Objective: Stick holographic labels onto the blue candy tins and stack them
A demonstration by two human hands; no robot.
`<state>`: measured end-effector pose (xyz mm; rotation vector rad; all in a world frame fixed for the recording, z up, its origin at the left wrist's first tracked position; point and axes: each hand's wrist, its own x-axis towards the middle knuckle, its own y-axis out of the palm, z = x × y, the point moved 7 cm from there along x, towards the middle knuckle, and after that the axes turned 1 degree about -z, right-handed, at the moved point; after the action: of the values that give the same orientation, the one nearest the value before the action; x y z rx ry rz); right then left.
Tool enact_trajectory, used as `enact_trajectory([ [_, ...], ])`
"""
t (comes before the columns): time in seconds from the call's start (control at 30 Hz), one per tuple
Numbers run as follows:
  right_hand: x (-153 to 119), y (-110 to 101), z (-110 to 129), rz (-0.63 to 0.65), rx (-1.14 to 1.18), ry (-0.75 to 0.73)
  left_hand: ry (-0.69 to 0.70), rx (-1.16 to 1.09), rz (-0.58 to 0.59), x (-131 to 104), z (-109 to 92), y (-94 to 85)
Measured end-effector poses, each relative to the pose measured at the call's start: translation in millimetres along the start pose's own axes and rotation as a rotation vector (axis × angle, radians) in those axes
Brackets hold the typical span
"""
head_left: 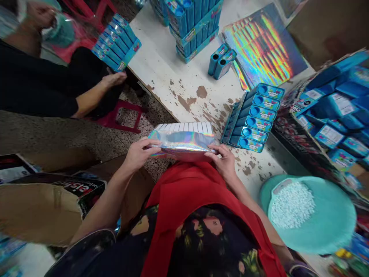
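Observation:
A shiny holographic foil (184, 142) lies along the front of a row of narrow white pieces (184, 127), close in front of the red apron. My left hand (139, 154) pinches the foil's left end between thumb and fingers. At the other end, the thumb and fingers of my right hand (223, 159) grip the foil too. What lies under the foil is hidden. Just right of my right hand stands a stack of blue candy boxes (250, 117) with round recesses in their ends.
Two blue boxes (221, 61) and a holographic sheet (265, 46) lie farther back on the stained white table (161, 57). A carton (305, 134) of blue boxes stands right, near a teal basin (331, 215) with white candies. Another person's hand (114, 79) is near a boxed display (117, 42).

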<state>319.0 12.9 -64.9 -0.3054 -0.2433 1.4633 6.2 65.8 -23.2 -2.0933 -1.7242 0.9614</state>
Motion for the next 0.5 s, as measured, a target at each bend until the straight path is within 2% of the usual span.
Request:
enact_trajectory([
  [0.1, 1, -3, 1, -0.053, -0.105, -0.032, 0.013, 0.122, -0.073, -4, -6, -7.0],
  [0.23, 2, -3, 13, -0.025, -0.148, -0.121, 0.093, 0.315, -0.217, -8, -21, -21.4],
  [0.37, 2, -1, 39, 0.062, -0.017, -0.183, 0.165, 0.273, -0.170, -17, -41, -29.3],
  [0.5, 2, -3, 59, 0.031, 0.026, -0.199, 0.208, 0.265, -0.275, -29, -59, -53.4],
])
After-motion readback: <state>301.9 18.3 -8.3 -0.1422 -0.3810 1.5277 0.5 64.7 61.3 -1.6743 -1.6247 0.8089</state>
